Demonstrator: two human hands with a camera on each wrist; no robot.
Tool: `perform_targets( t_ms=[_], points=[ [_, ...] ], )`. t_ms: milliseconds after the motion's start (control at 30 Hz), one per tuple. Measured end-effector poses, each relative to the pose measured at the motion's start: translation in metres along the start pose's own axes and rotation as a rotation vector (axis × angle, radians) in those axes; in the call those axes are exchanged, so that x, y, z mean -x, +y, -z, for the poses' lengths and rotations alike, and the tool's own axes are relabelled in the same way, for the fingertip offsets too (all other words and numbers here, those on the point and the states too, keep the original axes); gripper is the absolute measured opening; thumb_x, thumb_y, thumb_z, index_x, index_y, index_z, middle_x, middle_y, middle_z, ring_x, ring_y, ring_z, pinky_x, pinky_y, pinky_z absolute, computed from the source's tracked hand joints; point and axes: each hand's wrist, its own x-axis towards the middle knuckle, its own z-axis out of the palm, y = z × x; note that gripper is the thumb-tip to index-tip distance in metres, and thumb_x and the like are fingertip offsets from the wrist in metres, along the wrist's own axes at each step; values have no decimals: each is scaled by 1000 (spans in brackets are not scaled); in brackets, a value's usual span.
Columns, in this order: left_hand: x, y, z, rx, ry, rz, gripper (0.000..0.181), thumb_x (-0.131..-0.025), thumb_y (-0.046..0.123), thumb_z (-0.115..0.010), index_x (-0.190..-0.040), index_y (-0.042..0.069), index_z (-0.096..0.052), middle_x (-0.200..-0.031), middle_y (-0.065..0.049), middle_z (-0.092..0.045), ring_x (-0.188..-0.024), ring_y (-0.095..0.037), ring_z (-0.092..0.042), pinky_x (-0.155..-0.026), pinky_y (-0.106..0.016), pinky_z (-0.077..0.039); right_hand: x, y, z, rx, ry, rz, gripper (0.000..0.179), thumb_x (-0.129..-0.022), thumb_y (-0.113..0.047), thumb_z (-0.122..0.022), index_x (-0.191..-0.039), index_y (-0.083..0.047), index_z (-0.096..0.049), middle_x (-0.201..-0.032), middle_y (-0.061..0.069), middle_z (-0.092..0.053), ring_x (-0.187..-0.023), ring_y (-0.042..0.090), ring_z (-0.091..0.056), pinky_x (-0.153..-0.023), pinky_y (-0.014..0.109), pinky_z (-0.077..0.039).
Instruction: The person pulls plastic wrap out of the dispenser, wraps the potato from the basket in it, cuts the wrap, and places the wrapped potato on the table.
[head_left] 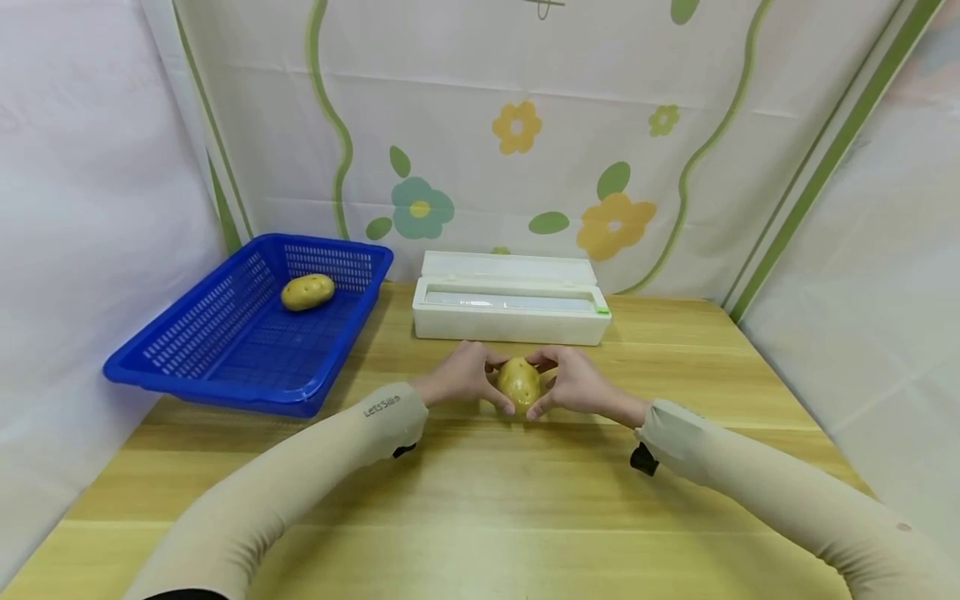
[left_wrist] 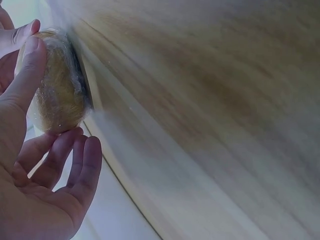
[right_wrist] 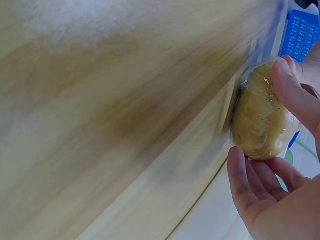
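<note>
Between both hands is a yellow potato [head_left: 519,383], wrapped in clear plastic film that shows as shiny wrinkles in the wrist views. My left hand [head_left: 468,377] grips its left side, thumb on the near face and fingers at the far end. From the right, my right hand [head_left: 573,382] holds it the same way, thumb tip close to the left thumb. In the right wrist view the wrapped potato [right_wrist: 260,112] has film bunched along its table side. A white film box [head_left: 510,323] with its lid raised stands just behind the hands.
A blue plastic basket [head_left: 330,379] stands at the left, with another potato [head_left: 307,292] inside near its back. The wooden table [head_left: 480,525] reaches to a flowered curtain [head_left: 480,125] behind and white curtain walls at both sides. A green slider [head_left: 602,310] sits at the film box's right end.
</note>
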Motion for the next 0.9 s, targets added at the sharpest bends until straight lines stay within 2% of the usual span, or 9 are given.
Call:
perform_targets(
  t_ms=[167,400,533,667,833,900],
  points=[
    [1,1,0,0,8,4,78,-60,45,-92,-126,11,-68,-109,2,-71,-92,-12,-63,-78,-26,-50,-1,2,0,-4,6,5,82,-54,-17,-98,-123,2,-60,-118,10,-62,-109,31,-58,-81,40,-55],
    [2,1,-1,1,3,8,74,-61,44,-92,-124,14,-69,-108,4,-71,-92,-11,-63,-78,-26,-49,0,3,-1,1,11,-4,83,-53,-18,-99,-124,0,-60,-118,6,-63,-109,27,-59,-80,36,-56],
    [1,2,-2,-11,8,4,79,-61,45,-92,-127,10,-67,-112,1,-71,-93,-11,-63,-79,-26,-50,2,4,-1,-15,19,-8,85,-52,-18,-99,-125,1,-60,-119,6,-62,-109,28,-58,-80,35,-56],
    [1,4,0,-20,9,-2,81,-62,46,-91,-128,8,-65,-117,-3,-69,-101,-14,-63,-86,-29,-50,3,5,-1,-2,28,-4,87,-53,-22,-99,-127,1,-59,-120,8,-62,-110,29,-58,-80,36,-56],
    [4,9,1,-32,-25,0,72,-67,43,-90,-127,13,-66,-118,-1,-67,-107,-16,-60,-92,-33,-47,4,5,1,-11,-43,42,88,-60,-19,-96,-134,2,-54,-131,12,-56,-117,32,-55,-81,35,-55],
    [5,12,-2,-40,-37,-14,75,-68,44,-89,-130,12,-62,-121,-2,-65,-109,-17,-59,-93,-34,-46,8,4,2,-10,-70,61,90,-63,-17,-95,-138,4,-50,-135,14,-53,-119,34,-52,-82,35,-55]
  ],
)
